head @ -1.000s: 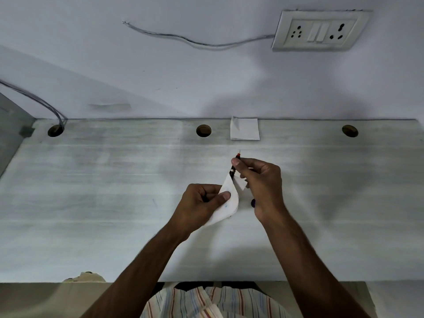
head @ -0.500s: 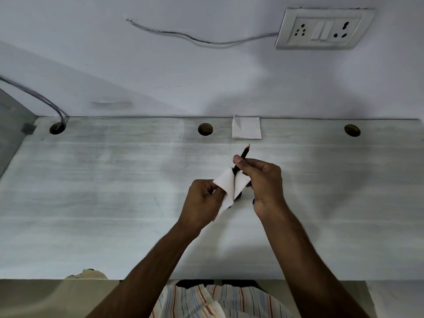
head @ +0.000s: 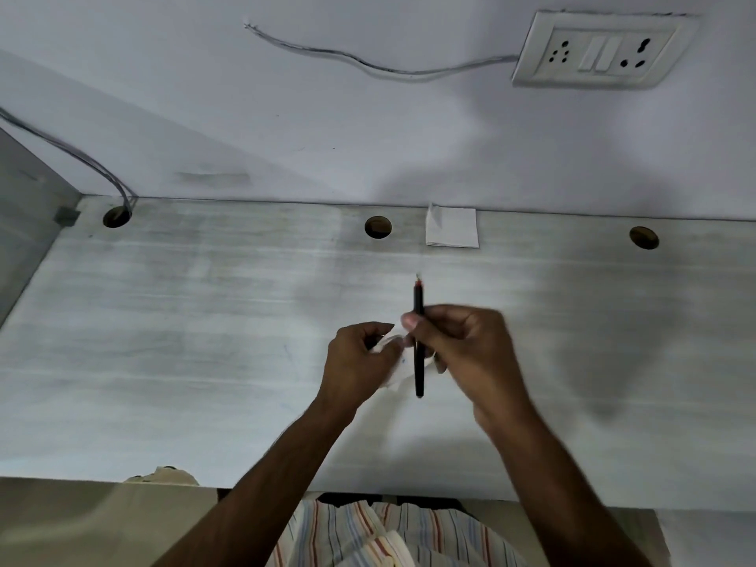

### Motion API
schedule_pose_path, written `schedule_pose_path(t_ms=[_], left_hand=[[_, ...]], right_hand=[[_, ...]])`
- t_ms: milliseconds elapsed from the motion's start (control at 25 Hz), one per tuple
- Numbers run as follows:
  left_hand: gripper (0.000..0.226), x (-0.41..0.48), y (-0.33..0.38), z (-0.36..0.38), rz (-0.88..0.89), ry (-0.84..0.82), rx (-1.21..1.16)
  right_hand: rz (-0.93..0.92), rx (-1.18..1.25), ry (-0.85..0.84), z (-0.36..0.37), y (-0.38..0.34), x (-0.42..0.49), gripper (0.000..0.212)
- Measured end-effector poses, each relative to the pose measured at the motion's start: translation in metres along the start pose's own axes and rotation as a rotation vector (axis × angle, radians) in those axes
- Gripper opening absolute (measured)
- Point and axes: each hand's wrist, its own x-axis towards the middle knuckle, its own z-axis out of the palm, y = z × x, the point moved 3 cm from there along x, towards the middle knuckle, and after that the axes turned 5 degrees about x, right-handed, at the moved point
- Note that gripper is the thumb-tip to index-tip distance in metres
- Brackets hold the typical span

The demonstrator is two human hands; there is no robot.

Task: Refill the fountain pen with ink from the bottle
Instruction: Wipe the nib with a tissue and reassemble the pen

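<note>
The right hand keeps its grip closed on the pen at mid-barrel, above the surface — tip toward the wall. The left hand pinches a crumpled tissue — just beside the pen.

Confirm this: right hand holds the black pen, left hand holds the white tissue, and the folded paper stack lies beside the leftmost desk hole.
Wrong hole. The head view shows the folded paper stack just right of the middle desk hole. Right hand holds the black pen, left hand holds the white tissue.
</note>
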Motion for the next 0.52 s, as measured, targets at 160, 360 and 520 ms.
schedule_pose_path(t_ms=[160,360,520], left_hand=[[0.021,-0.012,0.012,0.003,-0.025,-0.101,-0.354],[0.023,-0.012,0.011,0.011,-0.087,-0.132,-0.549],[0.018,-0.007,0.008,0.011,-0.162,-0.028,-0.638]], right_hand=[[-0.103,-0.249,0.158,0.001,0.034,0.003,0.014],[-0.353,-0.603,0.202,0.007,0.035,-0.004,0.015],[-0.299,-0.501,0.089,0.008,0.040,-0.003,0.023]])
